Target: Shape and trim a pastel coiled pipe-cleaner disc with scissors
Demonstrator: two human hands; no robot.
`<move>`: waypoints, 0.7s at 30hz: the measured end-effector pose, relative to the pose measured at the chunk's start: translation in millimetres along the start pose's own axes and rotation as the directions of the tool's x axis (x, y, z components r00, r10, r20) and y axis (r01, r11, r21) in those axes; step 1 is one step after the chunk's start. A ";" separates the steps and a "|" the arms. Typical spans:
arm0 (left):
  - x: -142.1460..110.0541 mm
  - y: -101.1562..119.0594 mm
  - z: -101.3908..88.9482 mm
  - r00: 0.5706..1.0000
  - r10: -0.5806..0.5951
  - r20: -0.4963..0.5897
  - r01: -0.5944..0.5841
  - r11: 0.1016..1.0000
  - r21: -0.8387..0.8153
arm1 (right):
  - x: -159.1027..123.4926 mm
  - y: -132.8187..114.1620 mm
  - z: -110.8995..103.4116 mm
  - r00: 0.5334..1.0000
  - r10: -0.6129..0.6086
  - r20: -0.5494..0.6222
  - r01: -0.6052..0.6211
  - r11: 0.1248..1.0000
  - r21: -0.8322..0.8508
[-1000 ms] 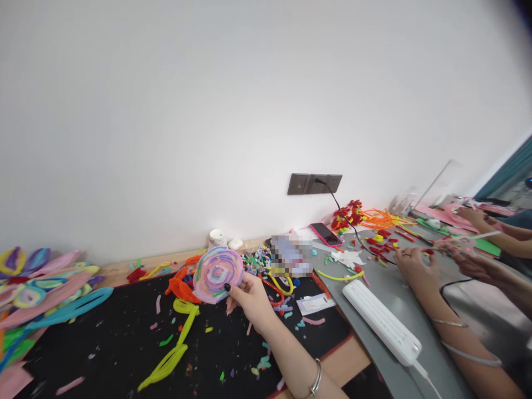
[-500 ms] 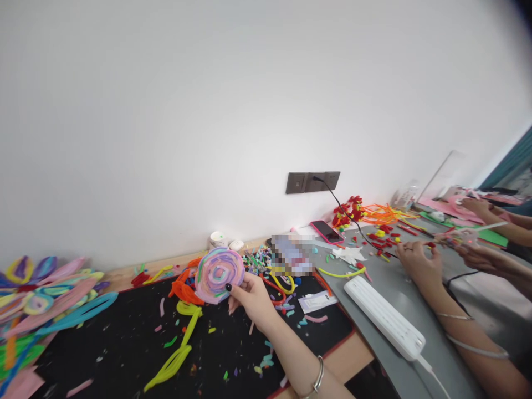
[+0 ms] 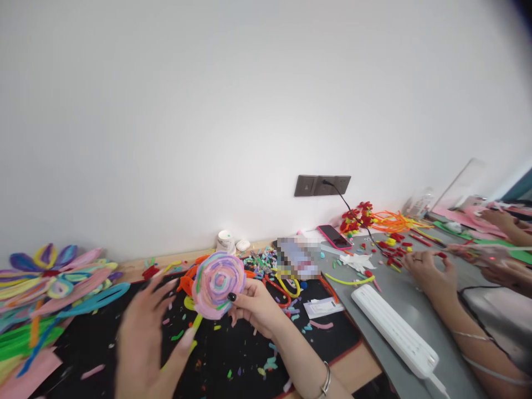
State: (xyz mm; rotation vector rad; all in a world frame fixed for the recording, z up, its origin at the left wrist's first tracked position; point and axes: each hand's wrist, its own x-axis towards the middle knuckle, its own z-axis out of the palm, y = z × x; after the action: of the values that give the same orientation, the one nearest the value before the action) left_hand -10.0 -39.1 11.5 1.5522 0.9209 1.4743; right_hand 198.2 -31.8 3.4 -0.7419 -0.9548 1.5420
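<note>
My right hand (image 3: 264,310) pinches the lower right edge of a round disc (image 3: 218,285) with pastel rings of pink, purple, green and orange. The disc is held upright above the black mat (image 3: 233,349), facing me. To the left of it, my left hand (image 3: 145,338) is raised with fingers spread, slightly blurred and holding nothing. A yellow-green looped fuzzy stem (image 3: 195,327) lies partly hidden behind this hand. Orange fuzzy stems (image 3: 189,280) show behind the disc.
Large fuzzy flowers (image 3: 50,277) lie at the left. A white power strip (image 3: 394,330), a pink-edged phone (image 3: 334,236) and red and yellow bits cover the grey table (image 3: 369,310). A co-worker's hands (image 3: 432,271) work there. A paper cup (image 3: 225,242) stands by the wall.
My left hand has come into view from below, open, beside the disc. My right hand keeps its hold on the disc. The view has swung slightly left.
</note>
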 end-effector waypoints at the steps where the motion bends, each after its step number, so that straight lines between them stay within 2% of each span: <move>1: 7.2 1.5 13.8 0.999 -0.045 0.001 0.045 0.998 -0.051 | -0.2 0.5 1.7 1.000 0.008 0.016 -0.008 1.000 -0.015; 3: 18.6 3.8 37.6 0.978 -0.202 0.042 0.206 0.964 -0.171 | 0.2 0.6 3.3 0.999 0.024 0.047 -0.020 0.996 -0.092; 4: 22.7 4.6 45.8 0.949 -0.306 0.080 0.317 0.925 -0.212 | 0.4 -0.7 2.3 0.997 0.040 0.064 -0.029 0.987 -0.158; 6: 28.7 5.5 53.1 0.901 -0.404 0.156 0.433 0.854 -0.289 | -0.3 -7.6 -5.0 0.996 0.068 0.061 -0.045 0.946 -0.321; 8: 33.5 4.9 49.9 0.877 -0.446 0.178 0.480 0.807 -0.345 | -3.8 -20.4 -20.1 0.998 0.030 -0.051 -0.052 0.870 -0.491; 9: 36.0 3.9 45.9 0.867 -0.464 0.182 0.498 0.786 -0.368 | -6.6 -28.1 -29.8 0.986 -0.050 -0.160 -0.055 0.804 -0.592; 10: 38.6 2.2 41.2 0.854 -0.482 0.196 0.520 0.764 -0.383 | -9.9 -35.7 -40.1 0.945 -0.176 -0.277 -0.089 0.675 -0.733; 11: 41.3 -0.1 36.4 0.840 -0.500 0.211 0.541 0.744 -0.392 | -13.3 -42.5 -50.1 0.888 -0.296 -0.353 -0.176 0.491 -0.853; 12: 44.1 -3.1 32.0 0.829 -0.515 0.219 0.558 0.730 -0.396 | -16.6 -47.7 -58.9 0.859 -0.337 -0.385 -0.226 0.424 -0.877; 13: 46.8 -6.8 28.2 0.814 -0.532 0.232 0.579 0.718 -0.387 | -19.4 -50.9 -66.0 0.839 -0.360 -0.408 -0.274 0.370 -0.888; 14: 49.3 -10.9 25.3 0.804 -0.550 0.227 0.593 0.712 -0.375 | -21.3 -52.2 -70.9 0.833 -0.368 -0.413 -0.351 0.226 -0.909; 15: 51.6 -15.1 23.2 0.794 -0.564 0.227 0.606 0.707 -0.366 | -22.3 -51.6 -73.9 0.842 -0.344 -0.416 -0.400 0.118 -0.909; 17: 54.8 -23.3 20.8 0.782 -0.573 0.245 0.622 0.700 -0.351 | -21.3 -47.6 -75.3 0.855 -0.302 -0.422 -0.443 -0.001 -0.897; 18: 55.8 -26.7 20.2 0.780 -0.571 0.254 0.625 0.695 -0.355 | -19.7 -45.6 -75.0 0.858 -0.287 -0.425 -0.448 -0.015 -0.894; 21: 56.5 -32.9 18.7 0.776 -0.571 0.269 0.630 0.677 -0.381 | -15.3 -46.9 -75.3 0.856 -0.292 -0.427 -0.441 0.018 -0.897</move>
State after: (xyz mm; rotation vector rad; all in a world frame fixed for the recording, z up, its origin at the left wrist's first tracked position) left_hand 12.6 24.8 5.5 0.8531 0.8256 0.9877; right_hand 288.1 -30.9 8.3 -2.1912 -1.5513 0.2762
